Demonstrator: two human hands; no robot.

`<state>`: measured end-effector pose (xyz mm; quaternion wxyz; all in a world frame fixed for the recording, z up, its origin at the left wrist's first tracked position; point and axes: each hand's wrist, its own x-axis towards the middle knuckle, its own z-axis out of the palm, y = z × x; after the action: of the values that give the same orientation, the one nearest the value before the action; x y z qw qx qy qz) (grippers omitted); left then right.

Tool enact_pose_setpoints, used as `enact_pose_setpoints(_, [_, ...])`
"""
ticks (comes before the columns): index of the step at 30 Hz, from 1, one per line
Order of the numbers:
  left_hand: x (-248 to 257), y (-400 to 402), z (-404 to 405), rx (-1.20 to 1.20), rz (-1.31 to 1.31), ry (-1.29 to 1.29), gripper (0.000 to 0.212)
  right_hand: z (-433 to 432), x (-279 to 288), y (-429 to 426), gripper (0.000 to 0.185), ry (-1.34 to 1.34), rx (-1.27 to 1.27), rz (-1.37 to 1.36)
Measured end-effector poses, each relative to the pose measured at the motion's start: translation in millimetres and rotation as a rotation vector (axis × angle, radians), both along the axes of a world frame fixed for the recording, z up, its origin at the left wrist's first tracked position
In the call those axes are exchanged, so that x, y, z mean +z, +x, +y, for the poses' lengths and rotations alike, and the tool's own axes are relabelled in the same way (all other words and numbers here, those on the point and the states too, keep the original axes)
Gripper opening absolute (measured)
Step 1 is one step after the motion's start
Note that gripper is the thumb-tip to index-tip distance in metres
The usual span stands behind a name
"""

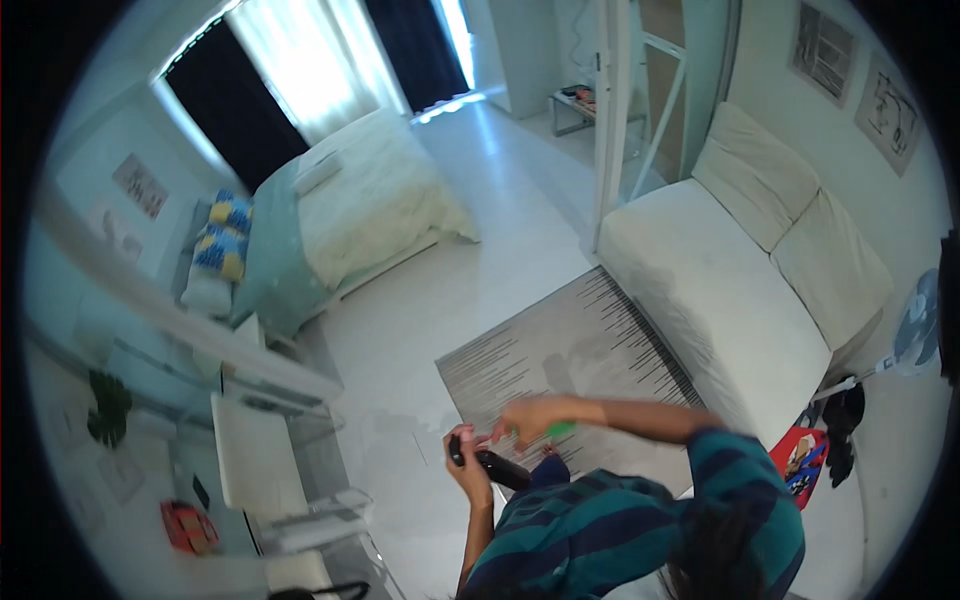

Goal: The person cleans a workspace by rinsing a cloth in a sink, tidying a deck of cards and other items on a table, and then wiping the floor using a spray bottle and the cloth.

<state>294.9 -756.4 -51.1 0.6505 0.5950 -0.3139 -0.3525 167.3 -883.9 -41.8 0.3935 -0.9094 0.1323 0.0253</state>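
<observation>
My left hand [469, 466] is raised in front of my body, its fingers around a dark, bottle-like object [504, 470] that tilts down towards my striped shirt. My right hand [525, 421] reaches in from the right, blurred, its fingers close to the top of the dark object; whether they touch it I cannot tell. A small bright green thing [560, 430] shows just beneath my right wrist, and whether that hand holds it is unclear.
Below lies a grey patterned rug [540, 360], beside a white-covered sofa [720, 300]. A white chair [255, 457] and desk stand left, a bed [375, 202] further back. A red container [802, 469] and a fan [916, 322] are at right.
</observation>
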Motion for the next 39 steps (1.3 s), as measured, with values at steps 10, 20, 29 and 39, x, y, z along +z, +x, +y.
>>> enact_pose_setpoints(10, [53, -26, -357, -0.080, -0.203, 0.011, 0.043, -387, 102, 121, 0.028, -0.340, -0.091, -0.301])
enact_pose_setpoints(20, [66, 10, -645, 0.054, -0.058, -0.020, 0.040, -568, 79, 70, 0.024, 0.044, -0.205, -0.390])
enact_pose_setpoints(29, [53, 22, -951, 0.087, 0.031, -0.033, 0.040, -941, 170, 129, 0.022, -0.013, -0.131, -0.561])
enact_pose_setpoints(39, [-1, 19, -1337, -0.093, 0.083, 0.048, 0.023, -1307, 66, 36, 0.027, 0.390, -0.833, -0.851])
